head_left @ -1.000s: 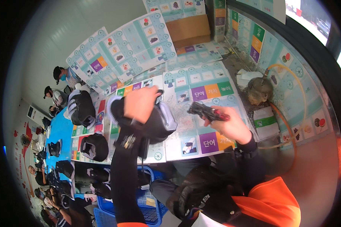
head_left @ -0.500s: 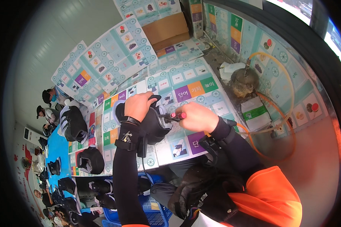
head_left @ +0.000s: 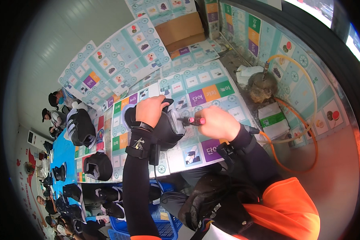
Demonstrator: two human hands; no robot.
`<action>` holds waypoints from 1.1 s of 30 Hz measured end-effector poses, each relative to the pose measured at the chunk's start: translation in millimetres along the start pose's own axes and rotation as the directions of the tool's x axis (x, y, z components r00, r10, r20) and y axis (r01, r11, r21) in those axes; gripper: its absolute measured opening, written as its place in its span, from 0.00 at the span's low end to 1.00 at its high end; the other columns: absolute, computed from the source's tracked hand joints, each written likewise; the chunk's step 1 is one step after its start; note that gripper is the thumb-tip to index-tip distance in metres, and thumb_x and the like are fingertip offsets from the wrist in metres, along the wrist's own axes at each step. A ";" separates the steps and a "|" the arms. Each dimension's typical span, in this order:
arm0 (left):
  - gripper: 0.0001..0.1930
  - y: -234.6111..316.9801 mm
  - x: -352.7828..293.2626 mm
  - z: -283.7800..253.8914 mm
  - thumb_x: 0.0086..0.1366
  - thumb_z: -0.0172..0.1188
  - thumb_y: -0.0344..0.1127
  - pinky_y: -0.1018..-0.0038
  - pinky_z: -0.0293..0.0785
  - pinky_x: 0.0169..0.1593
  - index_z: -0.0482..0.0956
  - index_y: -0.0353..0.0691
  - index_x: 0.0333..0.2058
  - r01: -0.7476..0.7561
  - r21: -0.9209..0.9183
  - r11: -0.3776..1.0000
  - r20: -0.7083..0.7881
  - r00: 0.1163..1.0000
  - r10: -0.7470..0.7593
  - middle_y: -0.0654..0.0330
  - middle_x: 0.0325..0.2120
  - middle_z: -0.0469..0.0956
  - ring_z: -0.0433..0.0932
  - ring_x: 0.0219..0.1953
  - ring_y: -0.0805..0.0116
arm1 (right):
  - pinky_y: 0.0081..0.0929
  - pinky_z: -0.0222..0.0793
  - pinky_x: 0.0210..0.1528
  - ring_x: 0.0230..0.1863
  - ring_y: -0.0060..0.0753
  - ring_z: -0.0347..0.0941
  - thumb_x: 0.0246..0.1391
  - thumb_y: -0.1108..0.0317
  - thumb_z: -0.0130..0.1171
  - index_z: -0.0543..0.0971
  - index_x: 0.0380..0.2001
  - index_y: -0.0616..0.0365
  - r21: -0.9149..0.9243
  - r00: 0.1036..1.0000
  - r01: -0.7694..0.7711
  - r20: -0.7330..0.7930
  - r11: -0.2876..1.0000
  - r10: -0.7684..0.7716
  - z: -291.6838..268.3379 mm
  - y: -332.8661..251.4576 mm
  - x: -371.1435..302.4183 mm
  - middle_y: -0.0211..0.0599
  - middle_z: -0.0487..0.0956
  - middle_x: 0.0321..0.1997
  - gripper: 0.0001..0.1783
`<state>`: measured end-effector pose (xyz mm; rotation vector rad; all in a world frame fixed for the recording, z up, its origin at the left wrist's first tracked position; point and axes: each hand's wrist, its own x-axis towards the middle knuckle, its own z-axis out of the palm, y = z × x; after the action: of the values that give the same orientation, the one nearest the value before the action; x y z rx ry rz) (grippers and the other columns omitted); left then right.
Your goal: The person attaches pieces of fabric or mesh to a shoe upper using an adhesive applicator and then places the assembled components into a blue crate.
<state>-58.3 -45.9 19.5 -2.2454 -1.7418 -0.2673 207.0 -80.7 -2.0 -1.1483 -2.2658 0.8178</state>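
My left hand is closed on the upper part of a black padded piece with a pale grey lining; it looks like a shoe upper. Its grey-lined opening faces my right hand. That hand is closed around a dark hand tool with red ends. The tool's dark tip is at the edge of the grey-lined opening; I cannot tell whether it touches. My fingers hide most of the tool. An orange hose runs up to a fitting beside my right wrist.
Printed sheets cover the table. At the far right stand a crusted pot with a yellowish hose and a white-green packet. Similar black pieces lie at the left. Blue baskets stand below; several people work further left.
The whole view has shifted slightly. My right hand and the tool have moved a little to the right against the black padded piece. My left hand keeps its hold.
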 end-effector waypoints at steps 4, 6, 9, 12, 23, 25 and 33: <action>0.05 -16.5 -2.8 -21.0 0.64 0.63 0.40 0.57 0.76 0.35 0.82 0.49 0.36 -0.093 0.084 0.992 -0.071 0.993 0.099 0.57 0.31 0.83 0.83 0.35 0.51 | 0.58 0.72 0.41 0.37 0.70 0.76 0.47 0.70 0.53 0.81 0.30 0.64 0.046 0.999 0.020 0.026 0.999 -0.021 -15.9 -11.5 -16.3 0.63 0.79 0.28 0.11; 0.05 -11.2 0.4 -45.8 0.64 0.60 0.37 0.60 0.78 0.33 0.81 0.50 0.38 -0.067 0.248 0.967 -0.200 0.973 0.119 0.60 0.29 0.81 0.84 0.33 0.54 | 0.54 0.71 0.40 0.37 0.68 0.76 0.49 0.70 0.54 0.80 0.33 0.64 0.239 0.999 -0.007 -0.048 0.971 0.019 -26.9 -15.0 -24.6 0.61 0.79 0.29 0.10; 0.11 -3.6 10.3 -54.1 0.61 0.60 0.36 0.66 0.78 0.31 0.80 0.50 0.43 -0.151 0.378 0.913 -0.317 0.906 0.281 0.65 0.30 0.78 0.80 0.36 0.61 | 0.52 0.70 0.38 0.36 0.68 0.75 0.51 0.70 0.55 0.80 0.34 0.64 0.333 0.986 0.044 -0.169 0.942 0.014 -21.1 -5.8 -22.7 0.59 0.79 0.29 0.10; 0.14 4.5 8.8 -16.5 0.60 0.61 0.35 0.72 0.78 0.32 0.80 0.48 0.47 -0.252 0.365 0.896 -0.304 0.878 0.370 0.66 0.33 0.76 0.76 0.39 0.63 | 0.54 0.69 0.38 0.36 0.70 0.74 0.51 0.71 0.54 0.80 0.35 0.63 0.279 0.982 -0.027 -0.173 0.960 0.078 -11.8 1.0 -14.8 0.59 0.79 0.29 0.10; 0.12 40.6 -14.8 13.6 0.66 0.66 0.37 0.61 0.78 0.41 0.83 0.39 0.46 -0.123 -0.152 0.981 -0.332 0.941 0.067 0.55 0.33 0.78 0.80 0.38 0.52 | 0.61 0.70 0.42 0.37 0.72 0.75 0.49 0.69 0.51 0.79 0.31 0.64 0.145 0.971 -0.106 -0.197 0.984 0.133 33.0 14.0 -3.4 0.62 0.80 0.29 0.11; 0.12 39.9 -17.8 12.6 0.66 0.66 0.37 0.61 0.78 0.42 0.83 0.39 0.46 -0.113 -0.165 0.980 -0.327 0.943 0.054 0.55 0.34 0.78 0.80 0.38 0.51 | 0.61 0.71 0.42 0.37 0.72 0.76 0.49 0.69 0.51 0.80 0.31 0.64 0.125 0.977 -0.120 -0.161 0.985 0.139 42.3 17.9 -4.2 0.63 0.80 0.30 0.12; 0.13 34.3 -38.1 8.6 0.64 0.66 0.35 0.60 0.79 0.43 0.82 0.37 0.45 -0.059 -0.211 0.976 -0.310 0.951 -0.010 0.55 0.37 0.76 0.79 0.41 0.52 | 0.62 0.71 0.44 0.38 0.73 0.76 0.50 0.70 0.49 0.81 0.31 0.65 0.206 0.967 -0.142 -0.178 0.968 0.180 47.9 17.5 -6.6 0.65 0.80 0.31 0.13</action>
<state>-35.0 -85.7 -4.6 -2.2191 -1.5809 -0.7955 189.7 -92.1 -49.1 -1.2746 -1.9083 0.9212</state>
